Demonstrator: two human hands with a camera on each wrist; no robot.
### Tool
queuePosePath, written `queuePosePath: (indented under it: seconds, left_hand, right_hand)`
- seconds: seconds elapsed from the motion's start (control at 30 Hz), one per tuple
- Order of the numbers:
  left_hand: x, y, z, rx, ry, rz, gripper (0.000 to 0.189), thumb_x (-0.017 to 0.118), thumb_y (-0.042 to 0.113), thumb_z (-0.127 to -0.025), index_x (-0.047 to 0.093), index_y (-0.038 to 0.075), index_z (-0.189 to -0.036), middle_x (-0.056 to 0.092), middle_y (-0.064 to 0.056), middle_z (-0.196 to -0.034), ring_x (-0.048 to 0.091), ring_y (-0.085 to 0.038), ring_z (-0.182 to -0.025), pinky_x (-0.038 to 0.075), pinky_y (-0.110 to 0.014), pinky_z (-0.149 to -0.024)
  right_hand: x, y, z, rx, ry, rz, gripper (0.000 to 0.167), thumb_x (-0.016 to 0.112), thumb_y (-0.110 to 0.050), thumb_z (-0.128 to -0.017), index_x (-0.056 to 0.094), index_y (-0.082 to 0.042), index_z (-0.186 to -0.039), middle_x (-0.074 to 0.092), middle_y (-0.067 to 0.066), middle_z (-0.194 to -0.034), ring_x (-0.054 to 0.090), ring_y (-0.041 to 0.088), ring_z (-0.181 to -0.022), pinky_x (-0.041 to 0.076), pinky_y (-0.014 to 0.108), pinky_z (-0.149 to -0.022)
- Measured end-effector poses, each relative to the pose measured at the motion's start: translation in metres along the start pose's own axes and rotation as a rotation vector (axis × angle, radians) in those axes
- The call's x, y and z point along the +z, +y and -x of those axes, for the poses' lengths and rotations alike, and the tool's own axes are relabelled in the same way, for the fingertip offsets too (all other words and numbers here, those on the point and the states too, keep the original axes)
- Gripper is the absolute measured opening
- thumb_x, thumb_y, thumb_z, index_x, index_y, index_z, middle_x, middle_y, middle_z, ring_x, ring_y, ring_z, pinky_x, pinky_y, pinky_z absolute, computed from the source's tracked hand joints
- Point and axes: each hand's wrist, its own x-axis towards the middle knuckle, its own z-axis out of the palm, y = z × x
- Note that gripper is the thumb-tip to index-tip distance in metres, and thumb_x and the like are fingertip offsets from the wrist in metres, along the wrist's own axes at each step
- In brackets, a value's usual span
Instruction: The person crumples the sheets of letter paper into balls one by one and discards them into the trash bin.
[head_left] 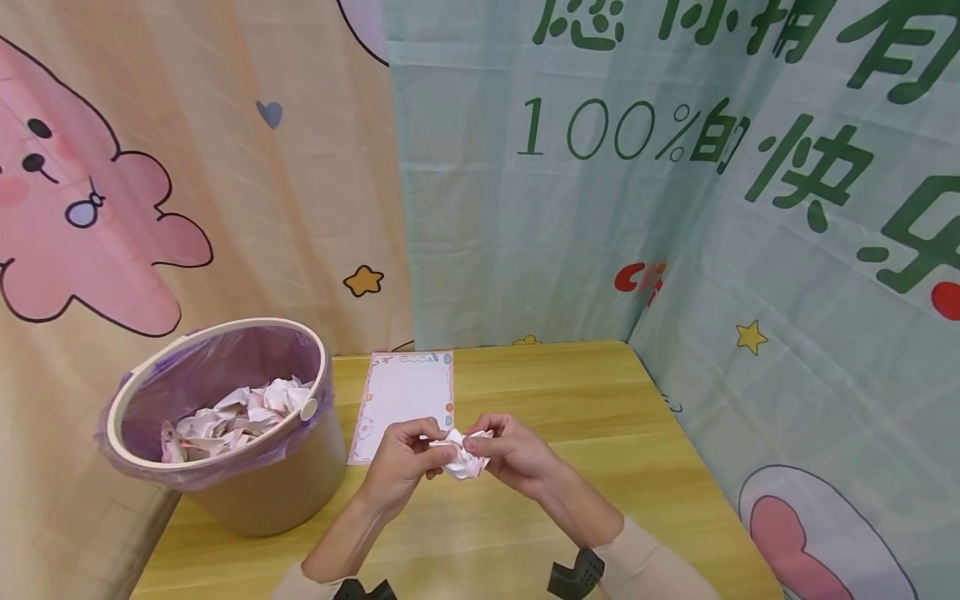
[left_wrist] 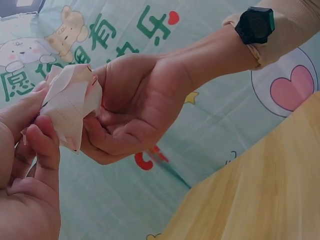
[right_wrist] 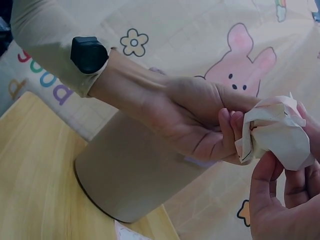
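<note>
A crumpled sheet of paper (head_left: 462,457), white with pinkish edges, is held between both hands above the table. From its left side my left hand (head_left: 401,462) pinches it between thumb and fingers. My right hand (head_left: 522,457) grips the opposite side, thumb on top. The left wrist view shows folds and a dotted line on the crumpled paper (left_wrist: 72,102), with the right hand's fingers (left_wrist: 112,137) curled at its edge. In the right wrist view the wad (right_wrist: 280,132) sits between the fingertips of both hands.
A beige bin (head_left: 270,492) with a purple liner (head_left: 168,417) stands on the table's left, holding several crumpled papers (head_left: 232,417). A flat sheet with a printed border (head_left: 408,387) lies behind my hands on the wooden table (head_left: 570,400). Printed curtains (head_left: 480,208) hang around the table.
</note>
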Motion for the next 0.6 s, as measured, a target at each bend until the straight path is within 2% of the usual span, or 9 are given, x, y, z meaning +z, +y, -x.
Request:
queuePosePath:
  seconds: [0.17,0.33,0.4,0.5,0.6]
  left_hand:
    - [-0.003,0.003,-0.004,0.064,-0.101,-0.055,0.014,0.071,-0.01,-0.093,0.068,-0.002,-0.082,0.057,-0.001,-0.073,0.051,-0.007,-0.059,0.045,-0.016,-0.051]
    - [-0.006,0.012,-0.01,0.104,-0.247,-0.167,0.017,0.072,-0.008,-0.092,0.065,-0.003,-0.078,0.051,-0.015,-0.067,0.052,-0.012,-0.052,0.045,-0.021,-0.043]
    - [-0.007,0.015,-0.012,0.101,-0.283,-0.187,0.016,0.073,-0.007,-0.092,0.065,-0.004,-0.079,0.05,-0.018,-0.067,0.052,-0.013,-0.051,0.043,-0.023,-0.04]
    - [-0.01,0.017,-0.013,0.079,-0.282,-0.196,0.014,0.073,-0.007,-0.091,0.066,-0.005,-0.08,0.052,-0.016,-0.067,0.052,-0.01,-0.052,0.044,-0.023,-0.041]
    - [-0.013,0.016,-0.013,0.06,-0.208,-0.194,0.01,0.072,-0.009,-0.092,0.068,-0.005,-0.083,0.056,-0.009,-0.071,0.054,-0.008,-0.056,0.047,-0.021,-0.045]
  right_hand:
    - [-0.002,-0.006,0.0,0.079,-0.049,-0.007,0.012,0.087,-0.015,-0.085,0.076,-0.016,-0.081,0.074,0.001,-0.088,0.07,0.012,-0.08,0.057,0.022,-0.07]
    - [-0.002,-0.011,0.001,0.15,-0.114,-0.004,0.012,0.089,-0.018,-0.081,0.077,-0.016,-0.081,0.073,0.002,-0.088,0.07,0.011,-0.08,0.057,0.021,-0.07]
    - [-0.001,-0.011,0.002,0.162,-0.118,-0.005,0.013,0.089,-0.019,-0.08,0.077,-0.016,-0.081,0.073,0.003,-0.089,0.07,0.012,-0.08,0.058,0.021,-0.07]
    - [0.003,-0.01,0.003,0.169,-0.081,-0.011,0.012,0.087,-0.017,-0.083,0.075,-0.015,-0.08,0.073,0.003,-0.089,0.071,0.013,-0.081,0.057,0.022,-0.07]
    - [0.006,-0.011,0.001,0.136,-0.012,-0.011,0.01,0.08,-0.009,-0.091,0.077,-0.014,-0.084,0.073,0.003,-0.091,0.07,0.013,-0.082,0.057,0.023,-0.072]
